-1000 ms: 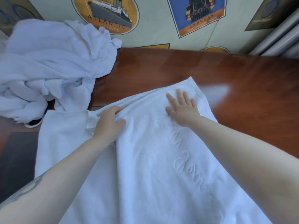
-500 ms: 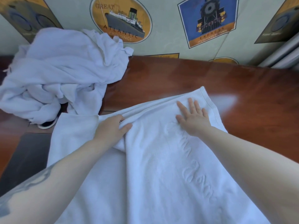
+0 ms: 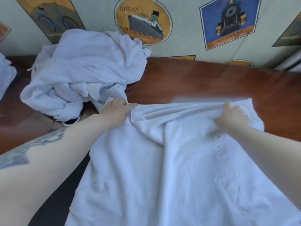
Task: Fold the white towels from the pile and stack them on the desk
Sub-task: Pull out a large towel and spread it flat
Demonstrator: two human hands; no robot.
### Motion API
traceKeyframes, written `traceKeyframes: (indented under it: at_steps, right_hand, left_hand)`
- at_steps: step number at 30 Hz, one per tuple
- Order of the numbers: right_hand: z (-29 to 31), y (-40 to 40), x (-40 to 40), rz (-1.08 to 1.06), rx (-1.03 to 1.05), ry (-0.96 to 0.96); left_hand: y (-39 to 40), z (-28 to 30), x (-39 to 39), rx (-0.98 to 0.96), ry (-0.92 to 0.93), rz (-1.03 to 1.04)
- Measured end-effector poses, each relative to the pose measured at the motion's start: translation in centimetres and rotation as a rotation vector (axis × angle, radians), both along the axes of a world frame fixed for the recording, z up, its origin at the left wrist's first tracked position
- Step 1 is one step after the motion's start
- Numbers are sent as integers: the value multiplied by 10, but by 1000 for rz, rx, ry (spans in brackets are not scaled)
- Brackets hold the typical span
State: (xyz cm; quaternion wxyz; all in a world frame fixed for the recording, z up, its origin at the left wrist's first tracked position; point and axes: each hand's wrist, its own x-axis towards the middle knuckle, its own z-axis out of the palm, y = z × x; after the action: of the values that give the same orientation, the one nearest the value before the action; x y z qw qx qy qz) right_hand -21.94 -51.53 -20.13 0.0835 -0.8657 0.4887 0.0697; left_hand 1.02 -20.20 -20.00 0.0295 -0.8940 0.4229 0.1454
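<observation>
A single head-worn wide-angle view looks forward and steeply down onto the wooden desk, close above its near edge; the poster-covered wall behind the desk fills the upper frame, curved by the lens, with no second view to overlap

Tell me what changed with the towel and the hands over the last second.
The right hand went from pressing flat to gripping the towel at its far edge; the left hand shifted outward, pinching the far edge too. The edge now bunches between them. The pile stayed put on the desk.
</observation>
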Motion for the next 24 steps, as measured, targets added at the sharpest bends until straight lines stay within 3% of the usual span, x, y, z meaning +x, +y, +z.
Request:
traceKeyframes:
  at_steps: [2,5,10,14,19,24]
  right_hand:
    - [5,20,29,223,-97,-196]
    - [-7,43,57,608,-52,-148]
    - [-9,16,63,452,107,-166]
    - [-13,1,67,441,31,-23]
    - [-23,2,77,416,3,12]
    - [-22,-6,80,334,-64,118]
  left_hand:
    - [-9,-3,6,-44,-14,20]
    - [-20,-9,14,-84,-12,-4]
    - [-13,-12,34,-270,97,50]
    - [-6,-21,44,-135,-15,83]
    - [8,-20,47,-225,-161,154]
    - [1,-12,51,-195,-315,195]
